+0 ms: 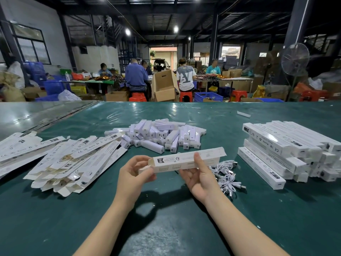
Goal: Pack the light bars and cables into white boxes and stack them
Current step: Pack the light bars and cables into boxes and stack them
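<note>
We hold one white box (186,159) in both hands, lifted clear of the green table (166,228), its long axis running left to right and its right end tilted slightly up.

Left hand (134,174): fingers curled around the box's left end, thumb and fingertips pinching at the open mouth. A pale edge shows there; we cannot tell whether it is a flap or a bar.

Right hand (199,178): grips the box near mid-length, thumb laid across the printed upper face, other fingers underneath.

Light bars (158,133): loose heap of short white pieces on the table, beyond the held box, near centre.

Cables (227,174): tangle of white leads on the table just right of the right hand, partly behind the box.

Flat boxes (73,159): unfolded white blanks fanned in overlapping layers, left side of the table.

Packed boxes (287,150): closed white cartons stacked in crossed layers at the right, well apart from the heap of bars.

Far side of the room: several people sit at benches.
</note>
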Tool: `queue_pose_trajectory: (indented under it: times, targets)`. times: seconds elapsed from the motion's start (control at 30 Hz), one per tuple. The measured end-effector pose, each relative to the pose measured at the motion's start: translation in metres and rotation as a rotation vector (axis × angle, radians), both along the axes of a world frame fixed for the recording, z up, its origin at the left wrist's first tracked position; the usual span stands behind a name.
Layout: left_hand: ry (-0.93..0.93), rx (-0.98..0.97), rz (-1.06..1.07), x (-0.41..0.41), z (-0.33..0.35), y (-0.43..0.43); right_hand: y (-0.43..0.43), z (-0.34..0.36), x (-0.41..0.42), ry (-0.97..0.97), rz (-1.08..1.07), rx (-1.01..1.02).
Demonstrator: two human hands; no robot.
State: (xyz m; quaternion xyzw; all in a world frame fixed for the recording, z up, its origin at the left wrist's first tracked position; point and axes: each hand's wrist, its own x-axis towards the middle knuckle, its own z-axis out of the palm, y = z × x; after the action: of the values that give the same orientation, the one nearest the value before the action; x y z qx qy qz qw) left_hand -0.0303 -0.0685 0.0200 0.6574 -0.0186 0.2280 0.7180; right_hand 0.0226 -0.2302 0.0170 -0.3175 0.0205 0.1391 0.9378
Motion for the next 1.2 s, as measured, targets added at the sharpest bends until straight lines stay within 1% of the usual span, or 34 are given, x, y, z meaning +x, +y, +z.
queue_pose_trajectory:
  times: [0.17,0.33,0.37,0.43,0.47,0.57,0.63,0.73,0.83,0.9,0.97,1.07,1.2]
  targets:
    - [0.013,-0.010,0.071,0.003,-0.002,-0.002,-0.003,0.000,0.000,-0.017,0.058,-0.022]
    - [-0.010,0.163,0.251,0.004,-0.008,-0.003,-0.003,-0.002,0.001,-0.059,0.116,0.006]
    - [-0.010,0.173,0.281,0.005,-0.008,-0.001,-0.003,-0.002,0.000,-0.066,0.128,0.018]
    - [-0.006,0.112,0.297,0.006,-0.007,0.002,-0.003,-0.002,0.000,-0.076,0.148,0.041]
    - [0.007,0.036,0.275,0.007,-0.007,0.004,-0.002,-0.002,0.000,-0.082,0.159,0.056]
    - [0.058,-0.245,0.127,0.009,-0.005,0.002,-0.002,-0.001,-0.001,-0.103,0.188,0.124]
    - [0.060,-0.298,0.076,0.010,-0.006,-0.002,-0.004,-0.002,-0.001,-0.107,0.197,0.127]
    - [0.053,-0.219,0.137,0.009,-0.006,-0.006,-0.005,-0.002,0.003,-0.098,0.193,0.117]
    - [0.058,-0.079,0.299,0.007,-0.007,-0.005,-0.005,-0.005,0.003,-0.110,0.207,0.084]
    - [0.030,0.058,0.395,0.005,-0.007,-0.004,-0.004,-0.005,0.003,-0.122,0.215,0.061]
    - [-0.032,0.081,0.407,0.004,-0.005,-0.004,-0.004,-0.006,0.003,-0.123,0.220,0.052]
    - [-0.060,-0.077,0.309,0.004,-0.002,-0.006,-0.005,-0.005,0.003,-0.125,0.217,0.047]
    - [0.026,-0.346,0.091,0.005,0.002,-0.006,-0.005,-0.004,0.002,-0.127,0.226,0.042]
